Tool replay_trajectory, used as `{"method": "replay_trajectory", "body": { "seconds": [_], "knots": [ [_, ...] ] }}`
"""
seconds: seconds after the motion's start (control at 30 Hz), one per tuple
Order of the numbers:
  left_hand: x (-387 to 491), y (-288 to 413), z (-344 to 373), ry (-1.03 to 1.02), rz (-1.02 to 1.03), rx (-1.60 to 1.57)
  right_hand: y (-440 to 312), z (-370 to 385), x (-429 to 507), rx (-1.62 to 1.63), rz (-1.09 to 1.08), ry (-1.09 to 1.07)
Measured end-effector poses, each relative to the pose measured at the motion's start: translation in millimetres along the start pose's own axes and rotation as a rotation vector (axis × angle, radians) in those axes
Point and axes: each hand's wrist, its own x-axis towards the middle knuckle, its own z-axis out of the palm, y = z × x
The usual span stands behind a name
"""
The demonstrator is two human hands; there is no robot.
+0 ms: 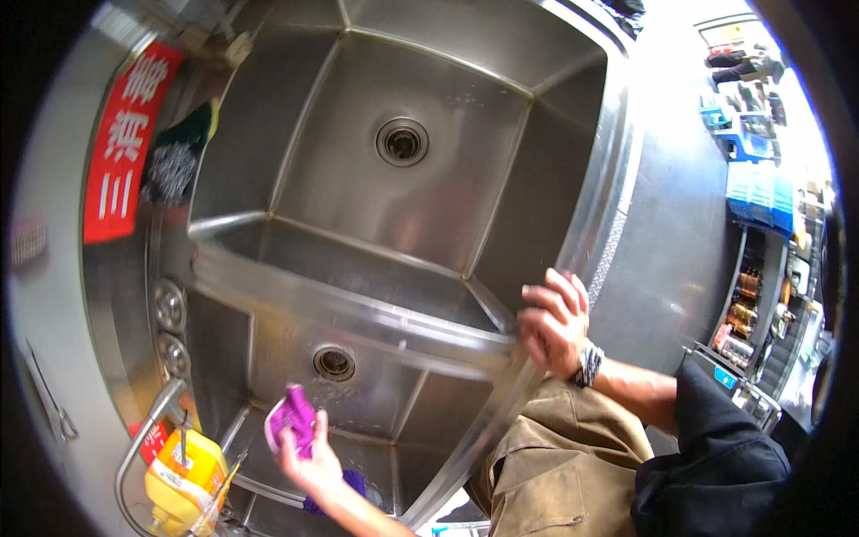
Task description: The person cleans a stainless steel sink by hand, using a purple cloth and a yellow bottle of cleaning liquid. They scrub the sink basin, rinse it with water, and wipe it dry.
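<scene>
A bunched purple cloth (pixel 299 421) with a pale edge is pinched in the fingers of my left hand (pixel 310 460). That hand hangs over the near steel sink basin (pixel 439 409), a little below its drain (pixel 334 363) in the picture. A darker purple cloth or scrubber (pixel 356 484) lies partly hidden behind my left forearm. My right hand (pixel 553 329), with a patterned band at its wrist, is at the front rim of the sink (pixel 530 369) near the divider. Its fingers are slightly bent and spread, with nothing seen in them. Blur hides whether it presses on the rim.
Beyond the divider lies a larger steel basin (pixel 396 194) with a drain. Along the back ledge are a metal scourer (pixel 169 173), a green scouring pad (pixel 191 131), a tap (pixel 156 409) and a yellow bottle (pixel 184 476). Blue crates (pixel 758 191) stand across the floor.
</scene>
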Motion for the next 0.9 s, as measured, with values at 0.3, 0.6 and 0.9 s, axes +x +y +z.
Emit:
{"method": "replay_trajectory", "body": {
  "seconds": [0.3, 0.6, 0.9],
  "knots": [
    [157.2, 6.2, 365.9, -0.411, 0.357, 0.523, 183.5, -121.7, 150.0, 0.144, 0.025, 0.151],
    [366.0, -135.8, 527.7, -0.197, 1.193, 1.077, 333.0, -100.9, 263.5, 0.068, 0.264, 0.279],
    [395.4, -253.5, 546.4, 0.016, 1.165, 1.655, 325.7, -96.6, 260.3, 0.283, 0.325, 0.263]
  ]
}}
